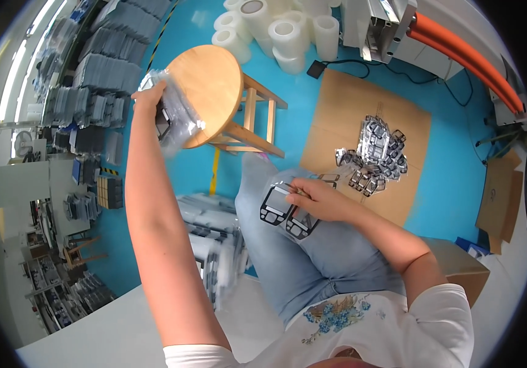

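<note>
Two flat black plastic bezel frames [288, 211] with clear window openings, lying side by side on the denim-clad thigh, pinned there under the right hand [322, 199], fingers curled and pressed down on their upper edge. Up by the round pale wooden stool [214, 92], a crinkled clear plastic bag [174, 116] with a dark frame inside, pinched at its top in the closed left hand [150, 95], hanging against the stool's seat rim. By the look of it, well underway yet far from finished: a glossy heap of bagged frames [377, 153] already piled on the flat brown cardboard sheet [343, 110], with more pale stacked packets [214, 245] waiting beside the knee. Beyond, a smooth bright blue floor [453, 184], fat white rolls of tape film [282, 30], and grey stacks on shelving [104, 67] at left.
</note>
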Action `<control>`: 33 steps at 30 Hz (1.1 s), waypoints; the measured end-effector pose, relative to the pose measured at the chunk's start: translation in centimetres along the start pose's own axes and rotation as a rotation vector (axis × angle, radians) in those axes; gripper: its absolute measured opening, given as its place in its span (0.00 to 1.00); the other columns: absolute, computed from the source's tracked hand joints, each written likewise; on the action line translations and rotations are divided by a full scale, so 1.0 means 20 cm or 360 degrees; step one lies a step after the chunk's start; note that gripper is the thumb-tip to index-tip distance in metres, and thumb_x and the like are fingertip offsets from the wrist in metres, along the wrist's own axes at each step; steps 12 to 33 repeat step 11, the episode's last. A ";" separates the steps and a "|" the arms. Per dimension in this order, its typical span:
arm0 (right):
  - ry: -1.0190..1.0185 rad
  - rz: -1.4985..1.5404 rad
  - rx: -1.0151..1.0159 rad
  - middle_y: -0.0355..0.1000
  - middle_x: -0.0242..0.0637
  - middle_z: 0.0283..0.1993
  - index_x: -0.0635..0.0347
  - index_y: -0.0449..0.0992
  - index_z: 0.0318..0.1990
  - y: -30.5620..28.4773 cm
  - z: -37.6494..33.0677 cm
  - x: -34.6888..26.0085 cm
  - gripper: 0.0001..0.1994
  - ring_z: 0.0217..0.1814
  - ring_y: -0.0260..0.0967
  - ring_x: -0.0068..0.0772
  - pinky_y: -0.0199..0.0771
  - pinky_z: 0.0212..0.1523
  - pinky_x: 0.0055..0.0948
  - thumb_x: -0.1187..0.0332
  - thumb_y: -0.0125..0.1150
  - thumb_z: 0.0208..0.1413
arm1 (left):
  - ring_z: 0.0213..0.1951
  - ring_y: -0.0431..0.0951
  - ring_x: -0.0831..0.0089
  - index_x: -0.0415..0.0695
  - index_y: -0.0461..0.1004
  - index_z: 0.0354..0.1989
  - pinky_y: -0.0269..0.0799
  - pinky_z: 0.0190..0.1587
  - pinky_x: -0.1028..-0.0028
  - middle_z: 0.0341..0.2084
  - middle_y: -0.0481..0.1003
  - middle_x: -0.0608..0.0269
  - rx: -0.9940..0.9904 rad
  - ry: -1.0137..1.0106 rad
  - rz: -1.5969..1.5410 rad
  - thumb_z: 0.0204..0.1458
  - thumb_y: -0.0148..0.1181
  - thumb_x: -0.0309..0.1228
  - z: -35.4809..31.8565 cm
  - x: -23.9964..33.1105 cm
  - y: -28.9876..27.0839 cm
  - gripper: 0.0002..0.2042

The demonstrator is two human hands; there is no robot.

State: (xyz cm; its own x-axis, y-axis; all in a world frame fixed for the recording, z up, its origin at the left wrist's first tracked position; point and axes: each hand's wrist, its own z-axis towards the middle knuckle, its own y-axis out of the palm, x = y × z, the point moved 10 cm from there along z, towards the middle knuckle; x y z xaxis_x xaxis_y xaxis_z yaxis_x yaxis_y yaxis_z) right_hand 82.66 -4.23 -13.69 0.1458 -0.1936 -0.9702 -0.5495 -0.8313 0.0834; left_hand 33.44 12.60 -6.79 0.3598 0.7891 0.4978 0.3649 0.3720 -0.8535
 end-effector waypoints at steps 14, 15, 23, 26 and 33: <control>0.0000 0.0215 0.0178 0.73 0.30 0.30 0.63 0.69 0.37 -0.14 -0.08 0.17 0.13 0.34 0.78 0.24 0.67 0.29 0.28 0.60 0.56 0.64 | 0.68 0.54 0.48 0.47 0.57 0.69 0.47 0.64 0.40 0.70 0.50 0.49 0.0438 0.1392 0.0845 0.55 0.51 0.62 -1.01 0.36 0.12 0.40; 0.0000 0.0215 0.0178 0.73 0.30 0.30 0.63 0.69 0.37 -0.14 -0.08 0.17 0.13 0.34 0.78 0.24 0.67 0.29 0.28 0.60 0.56 0.64 | 0.68 0.54 0.48 0.47 0.57 0.69 0.47 0.64 0.40 0.70 0.50 0.49 0.0438 0.1392 0.0845 0.55 0.51 0.62 -1.01 0.36 0.12 0.40; 0.0000 0.0215 0.0178 0.73 0.30 0.30 0.63 0.69 0.37 -0.14 -0.08 0.17 0.13 0.34 0.78 0.24 0.67 0.29 0.28 0.60 0.56 0.64 | 0.68 0.54 0.48 0.47 0.57 0.69 0.47 0.64 0.40 0.70 0.50 0.49 0.0438 0.1392 0.0845 0.55 0.51 0.62 -1.01 0.36 0.12 0.40; 0.0000 0.0215 0.0178 0.73 0.30 0.30 0.63 0.69 0.37 -0.14 -0.08 0.17 0.13 0.34 0.78 0.24 0.67 0.29 0.28 0.60 0.56 0.64 | 0.68 0.54 0.48 0.47 0.57 0.69 0.47 0.64 0.40 0.70 0.50 0.49 0.0438 0.1392 0.0845 0.55 0.51 0.62 -1.01 0.36 0.12 0.40; 0.0000 0.0215 0.0178 0.73 0.30 0.30 0.63 0.69 0.37 -0.14 -0.08 0.17 0.13 0.34 0.78 0.24 0.67 0.29 0.28 0.60 0.56 0.64 | 0.68 0.54 0.48 0.47 0.57 0.69 0.47 0.64 0.40 0.70 0.50 0.49 0.0438 0.1392 0.0845 0.55 0.51 0.62 -1.01 0.36 0.12 0.40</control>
